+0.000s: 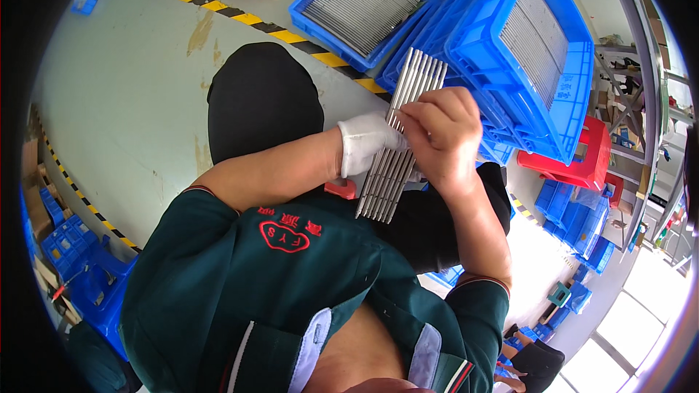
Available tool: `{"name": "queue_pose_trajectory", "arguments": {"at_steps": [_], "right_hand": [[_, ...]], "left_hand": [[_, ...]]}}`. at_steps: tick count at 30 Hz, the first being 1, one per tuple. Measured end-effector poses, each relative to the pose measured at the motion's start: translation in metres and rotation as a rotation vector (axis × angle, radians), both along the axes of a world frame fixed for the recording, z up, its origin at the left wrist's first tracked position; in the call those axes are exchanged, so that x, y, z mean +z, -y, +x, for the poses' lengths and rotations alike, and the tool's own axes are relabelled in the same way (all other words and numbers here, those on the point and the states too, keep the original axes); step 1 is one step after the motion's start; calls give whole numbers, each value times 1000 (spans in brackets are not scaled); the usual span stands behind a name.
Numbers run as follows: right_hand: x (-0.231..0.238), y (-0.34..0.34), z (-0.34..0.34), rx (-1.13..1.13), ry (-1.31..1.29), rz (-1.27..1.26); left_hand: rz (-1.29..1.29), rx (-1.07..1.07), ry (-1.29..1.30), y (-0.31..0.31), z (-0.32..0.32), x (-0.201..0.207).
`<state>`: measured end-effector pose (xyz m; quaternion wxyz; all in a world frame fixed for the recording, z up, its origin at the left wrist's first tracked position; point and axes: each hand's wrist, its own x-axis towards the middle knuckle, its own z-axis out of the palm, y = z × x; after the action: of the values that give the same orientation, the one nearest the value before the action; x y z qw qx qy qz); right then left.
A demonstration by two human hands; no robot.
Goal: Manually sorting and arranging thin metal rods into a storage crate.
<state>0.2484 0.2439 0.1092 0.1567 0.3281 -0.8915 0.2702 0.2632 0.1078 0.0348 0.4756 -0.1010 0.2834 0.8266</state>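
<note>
A flat row of several slim silver metal rods [386, 185] is held slantwise over my lap, with darker bands or grooves along them. My left hand [362, 143], in a white glove, is closed around the row from its left side; some of its fingers are hidden behind the rods. Bare and closed in a pinch, my right hand [445, 131] has its thumb and fingertips against the rods' middle. Whether it grips one rod or several cannot be made out.
Close on the right stands a tilted-looking blue crate [473, 47] filled with similar rods. Another blue crate [306, 18] of rods lies beyond, near the black-and-yellow floor tape [247, 18]. Red stools [597, 156] and metal shelving [628, 131] are at the right.
</note>
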Motion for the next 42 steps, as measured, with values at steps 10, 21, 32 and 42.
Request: {"name": "queue_pose_trajectory", "arguments": {"at_steps": [10,21,32,42], "right_hand": [[3,-27,12,-226,284,-118],[-5,-19,6,-177,129,-50],[-2,-13,6,-113,46,151],[-2,-14,4,-133,154,0]], "left_hand": [[150,311,101,13,-22,11],[144,356,83,14,-23,10],[107,362,76,12,-22,5],[66,324,82,12,-23,4]]}}
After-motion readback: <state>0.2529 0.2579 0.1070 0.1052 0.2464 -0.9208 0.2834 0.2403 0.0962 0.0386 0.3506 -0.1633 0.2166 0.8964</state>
